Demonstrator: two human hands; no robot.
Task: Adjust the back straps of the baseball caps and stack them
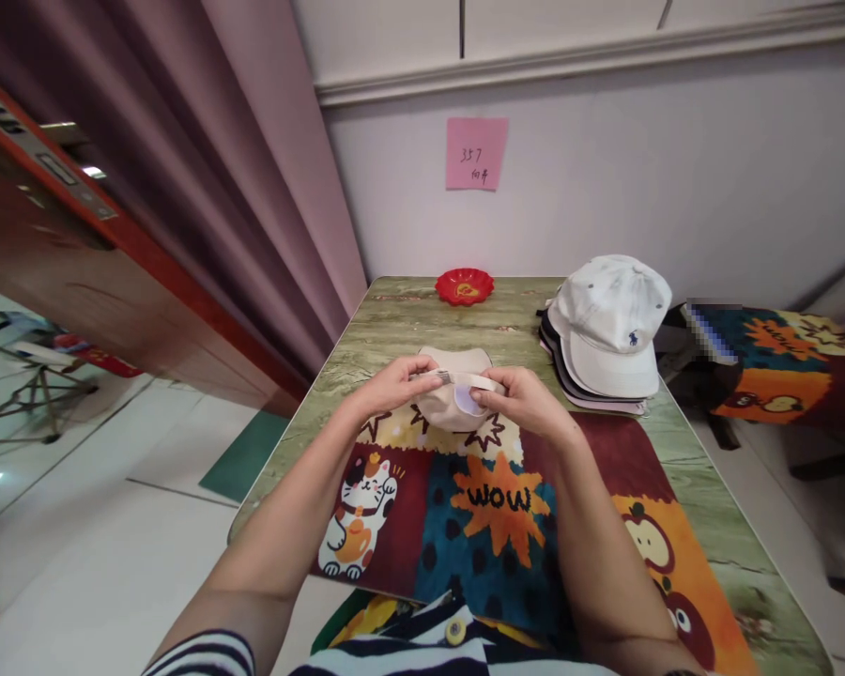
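Observation:
A cream baseball cap rests near the middle of the table, its back opening facing me and its brim on the far side. My left hand pinches the left part of its back strap, beside a small greyish piece that looks like a buckle. On the other side, my right hand grips the right part of the strap, with the thumb at the opening. A pale lilac patch shows inside that opening. Fingers partly hide the strap.
Caps stand stacked at the right, a white cap on top. A red scalloped dish sits at the table's far edge. Under the cap lies a colourful mat. The wall bears a pink note; a curtain hangs left.

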